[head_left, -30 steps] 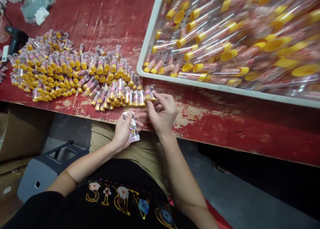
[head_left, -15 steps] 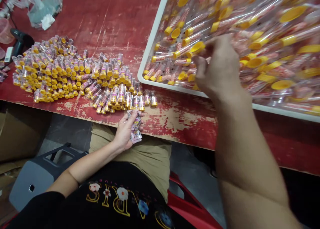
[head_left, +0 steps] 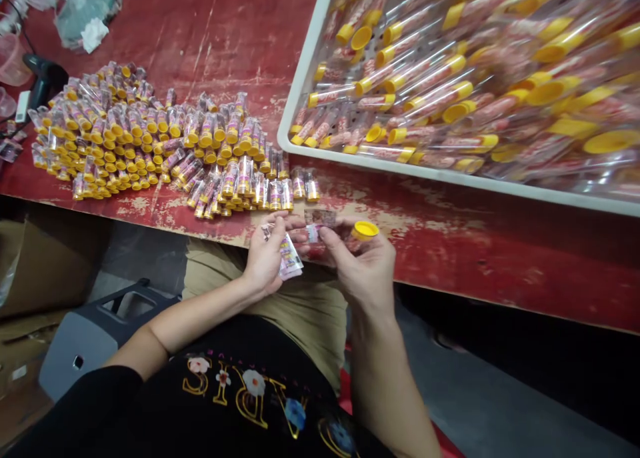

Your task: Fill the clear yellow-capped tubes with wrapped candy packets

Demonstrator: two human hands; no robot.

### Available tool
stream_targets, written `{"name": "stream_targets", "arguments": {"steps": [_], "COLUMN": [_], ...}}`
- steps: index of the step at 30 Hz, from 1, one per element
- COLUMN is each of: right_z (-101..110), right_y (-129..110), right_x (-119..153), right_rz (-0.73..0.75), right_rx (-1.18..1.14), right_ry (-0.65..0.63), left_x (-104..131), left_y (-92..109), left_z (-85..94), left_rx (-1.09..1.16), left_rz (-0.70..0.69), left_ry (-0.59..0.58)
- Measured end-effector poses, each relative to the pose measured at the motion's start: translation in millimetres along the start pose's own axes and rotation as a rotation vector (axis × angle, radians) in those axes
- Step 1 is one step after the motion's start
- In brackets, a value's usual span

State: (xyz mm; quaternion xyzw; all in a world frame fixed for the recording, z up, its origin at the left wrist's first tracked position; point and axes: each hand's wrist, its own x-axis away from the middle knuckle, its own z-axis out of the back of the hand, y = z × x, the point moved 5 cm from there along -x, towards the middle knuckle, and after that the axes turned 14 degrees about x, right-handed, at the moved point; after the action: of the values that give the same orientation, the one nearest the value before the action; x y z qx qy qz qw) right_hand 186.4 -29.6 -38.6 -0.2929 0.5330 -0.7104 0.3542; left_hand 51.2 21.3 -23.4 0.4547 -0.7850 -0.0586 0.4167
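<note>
Near the table's front edge my left hand (head_left: pixel 267 255) holds a small stack of printed clear packets (head_left: pixel 291 258) under its thumb. Close to its right, my right hand (head_left: pixel 363 261) is closed round a clear tube with a yellow cap (head_left: pixel 365 229); the tube's open-looking end and a small printed piece show near both hands' fingertips. Many small capped tubes (head_left: pixel 120 138) with printed wraps lie heaped on the red table, some standing in rows. A white-rimmed tray (head_left: pixel 295 91) at the right holds many larger clear tubes with yellow caps (head_left: pixel 361 38).
A black handheld device (head_left: pixel 43 78) and a plastic bag with white tissue (head_left: pixel 95 35) lie at the back left. Below the table are a cardboard box (head_left: pixel 55 258), a grey stool-like object (head_left: pixel 95 338) and part of something red.
My right hand has come from the tray down and left to beside my left hand, now with a yellow-capped tube. The view has shifted slightly.
</note>
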Motion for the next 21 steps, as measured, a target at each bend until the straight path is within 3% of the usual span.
{"name": "stream_targets", "arguments": {"steps": [4,7,11,16,21], "right_z": [19,19,17,26,42], "right_y": [-10,-20,-19,-18,-24], "right_x": [1,7,10,16,37], "right_rz": [0.010,0.023,-0.025,0.006,0.111], "right_rx": [0.080,0.107,0.038,-0.121,0.038], "right_ry": [0.041,0.044,0.128,0.008,0.053], "left_x": [2,5,10,12,9], "left_y": [0,-9,-16,-11,-3], "left_z": [-2.7,-5.4,-16.9,-24.0,-20.8], "left_rx": [-0.162,-0.231,-0.127,0.054,0.139], "left_rz": [-0.053,-0.036,0.019,0.179,0.240], "left_ry": [-0.147,-0.123,-0.091,-0.070,-0.042]}}
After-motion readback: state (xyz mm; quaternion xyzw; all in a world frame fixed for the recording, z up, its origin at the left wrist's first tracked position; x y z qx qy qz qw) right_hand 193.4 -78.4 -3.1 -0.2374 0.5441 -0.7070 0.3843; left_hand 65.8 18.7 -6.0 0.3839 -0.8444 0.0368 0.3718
